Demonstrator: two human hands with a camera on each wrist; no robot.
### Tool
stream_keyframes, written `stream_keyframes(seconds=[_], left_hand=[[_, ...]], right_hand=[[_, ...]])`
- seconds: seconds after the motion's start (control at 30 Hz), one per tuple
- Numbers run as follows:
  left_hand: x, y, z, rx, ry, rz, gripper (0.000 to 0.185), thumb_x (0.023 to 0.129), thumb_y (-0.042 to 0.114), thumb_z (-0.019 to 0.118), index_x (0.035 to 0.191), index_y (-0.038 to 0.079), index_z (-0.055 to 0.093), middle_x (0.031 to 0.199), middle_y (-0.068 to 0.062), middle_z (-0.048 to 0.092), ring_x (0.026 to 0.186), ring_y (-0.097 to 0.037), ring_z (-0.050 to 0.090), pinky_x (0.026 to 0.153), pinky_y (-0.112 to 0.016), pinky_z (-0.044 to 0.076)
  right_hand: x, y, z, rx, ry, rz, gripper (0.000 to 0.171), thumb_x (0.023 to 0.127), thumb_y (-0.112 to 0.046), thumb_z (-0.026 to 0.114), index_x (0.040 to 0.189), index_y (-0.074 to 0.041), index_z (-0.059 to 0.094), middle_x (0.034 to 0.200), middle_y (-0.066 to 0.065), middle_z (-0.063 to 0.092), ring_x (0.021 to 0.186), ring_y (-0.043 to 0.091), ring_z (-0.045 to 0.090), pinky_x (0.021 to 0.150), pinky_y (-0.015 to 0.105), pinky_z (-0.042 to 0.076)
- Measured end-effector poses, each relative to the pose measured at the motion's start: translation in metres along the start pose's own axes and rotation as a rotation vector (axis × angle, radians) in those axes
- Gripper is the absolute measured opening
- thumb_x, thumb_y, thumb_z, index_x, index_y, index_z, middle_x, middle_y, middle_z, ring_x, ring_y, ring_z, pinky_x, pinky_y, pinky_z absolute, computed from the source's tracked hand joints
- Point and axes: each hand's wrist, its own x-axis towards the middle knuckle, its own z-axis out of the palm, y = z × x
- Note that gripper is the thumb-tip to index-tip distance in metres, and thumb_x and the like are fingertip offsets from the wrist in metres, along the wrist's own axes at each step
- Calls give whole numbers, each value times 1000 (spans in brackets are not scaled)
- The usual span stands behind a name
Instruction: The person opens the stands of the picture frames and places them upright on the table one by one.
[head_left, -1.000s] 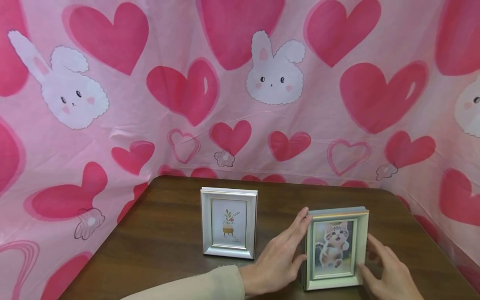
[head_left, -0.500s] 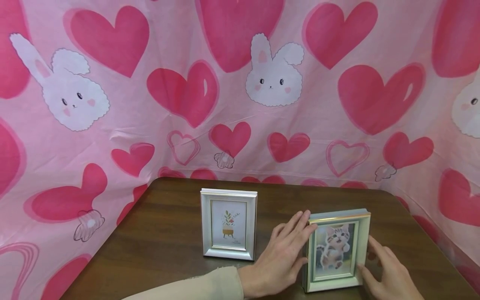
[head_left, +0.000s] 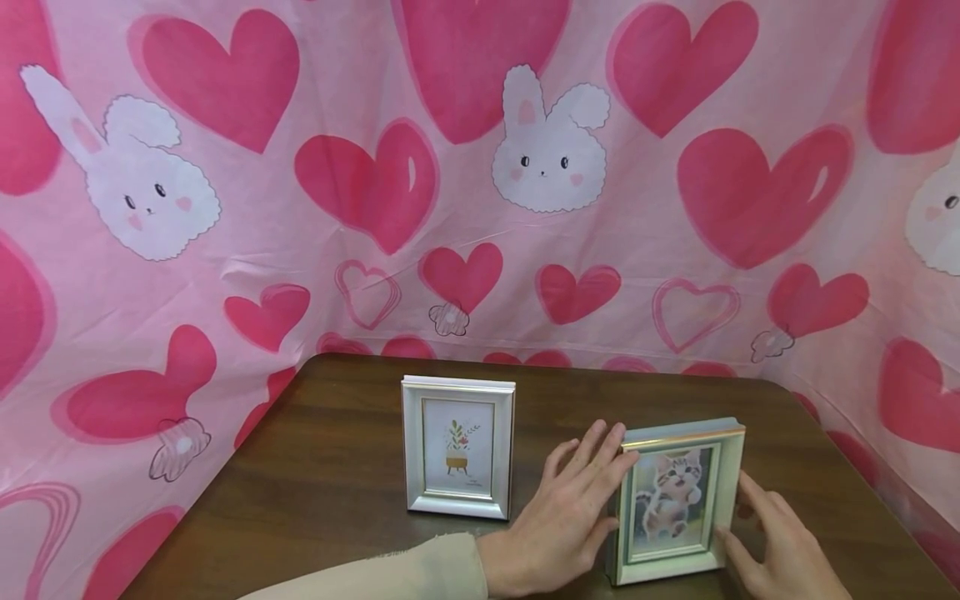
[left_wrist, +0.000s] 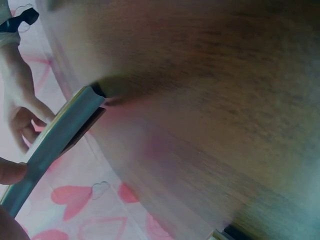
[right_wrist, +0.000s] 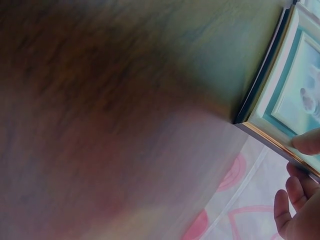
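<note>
A pale green, gold-edged kitten frame (head_left: pixel 678 500) stands upright on the dark wooden table (head_left: pixel 330 475) at the front right. My left hand (head_left: pixel 570 517) holds its left side, fingers stretched up to the top corner and thumb on the front. My right hand (head_left: pixel 776 546) pinches its right side, thumb in front and fingers behind. The left wrist view shows the kitten frame (left_wrist: pixel 60 135) edge-on with my right hand (left_wrist: pixel 20 117) behind it. In the right wrist view my thumb touches the front edge of the kitten frame (right_wrist: pixel 295 95).
A silver frame with a potted-plant picture (head_left: pixel 457 446) stands upright a hand's width left of the kitten frame. A pink cloth with hearts and rabbits (head_left: pixel 480 208) hangs close behind and on both sides of the table.
The kitten frame has turned slightly, its front now facing a bit more to the left. My left fingers have spread along its left side. The plant frame has not moved.
</note>
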Motion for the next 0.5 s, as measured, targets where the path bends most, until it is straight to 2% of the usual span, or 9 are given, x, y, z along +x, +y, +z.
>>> stream_keyframes(seconds=[0.27,0.4,0.5], left_hand=[[-1,0,0,8,-8,9,101,92,26,83,168,8,17,176,-11,0,161,-29,1,122,-51,25],[-2,0,1,-5,-18,14,102,93,25,83,168,8,16,176,-11,-1,161,-29,0,122,-51,25],[-3,0,2,-59,-23,9,101,94,23,82,168,10,16,176,-9,-1,161,-29,-1,123,-51,23]], right_hand=[[-1,2,3,6,36,-47,97,58,3,96,143,12,49,90,-1,53,81,5,45,58,26,41],[0,3,4,8,62,-83,97,56,5,95,142,12,50,90,-1,53,81,5,45,59,20,38],[1,4,5,19,84,-121,100,53,8,94,142,12,50,90,-2,53,82,5,46,61,14,35]])
